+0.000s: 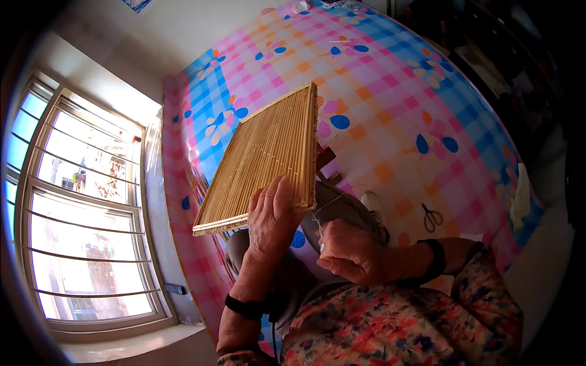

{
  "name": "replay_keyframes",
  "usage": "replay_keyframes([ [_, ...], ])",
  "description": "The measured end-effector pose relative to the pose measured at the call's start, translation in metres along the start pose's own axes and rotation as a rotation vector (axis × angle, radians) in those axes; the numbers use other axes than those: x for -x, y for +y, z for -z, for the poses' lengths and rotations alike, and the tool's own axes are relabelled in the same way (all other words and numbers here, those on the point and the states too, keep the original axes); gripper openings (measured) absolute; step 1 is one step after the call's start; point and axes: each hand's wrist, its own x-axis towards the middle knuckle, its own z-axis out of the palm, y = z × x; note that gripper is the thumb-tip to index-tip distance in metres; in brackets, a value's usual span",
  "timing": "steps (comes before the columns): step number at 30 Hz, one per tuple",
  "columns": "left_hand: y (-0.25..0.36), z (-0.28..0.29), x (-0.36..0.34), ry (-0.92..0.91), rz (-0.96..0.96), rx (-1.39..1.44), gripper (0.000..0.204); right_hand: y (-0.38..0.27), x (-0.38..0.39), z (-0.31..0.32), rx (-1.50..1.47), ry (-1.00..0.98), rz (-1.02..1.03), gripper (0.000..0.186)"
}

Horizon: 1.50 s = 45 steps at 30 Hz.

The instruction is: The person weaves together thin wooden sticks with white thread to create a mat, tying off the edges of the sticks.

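A flat rectangular panel of thin tan sticks (259, 149), like bamboo or reed, is tilted up in front of me. My left hand (270, 222) grips it near its lower right corner, fingers lying on the stick face; the thumb is hidden. Just right of that corner, my right hand (353, 251) is closed in a pinch on a thin pale string (330, 203). The string runs up from my fingers beside the panel's edge. Black bands circle both wrists.
Scissors (432, 218) lie to the right on the checked, flower-printed sheet (378, 140). Behind the panel shows a dark red object (325, 157), mostly hidden. A shoe (373, 204) is near my knee. A barred window (85, 244) stands left; whitish cloth (520, 198) lies far right.
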Motion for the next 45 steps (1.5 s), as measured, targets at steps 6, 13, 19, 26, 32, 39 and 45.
replay_keyframes([
  [6,-0.020,-0.004,0.024,-0.107,0.035,-0.097,0.056,-0.001,0.004,0.000,-0.144,0.006,-0.044,0.006],
  [13,-0.026,0.009,0.016,0.005,-0.077,0.011,0.032,-0.009,-0.001,0.017,0.005,0.073,0.221,0.007],
  [19,-0.013,0.047,-0.011,0.207,0.191,0.127,0.033,-0.024,-0.007,0.055,0.225,0.229,0.278,0.004],
  [26,0.003,0.079,-0.053,0.738,0.420,0.691,0.035,-0.036,-0.020,0.078,0.282,0.187,0.121,0.004],
  [32,0.010,0.087,-0.066,0.992,0.352,1.176,0.031,-0.075,-0.049,0.086,0.501,0.113,0.222,0.005],
  [39,-0.004,0.066,-0.029,1.098,0.528,1.602,0.041,-0.080,-0.081,0.075,0.403,-0.071,0.306,0.001],
  [45,-0.008,0.019,0.039,1.184,0.848,1.707,0.043,-0.061,-0.058,0.048,-0.284,-0.388,-0.518,0.008],
])
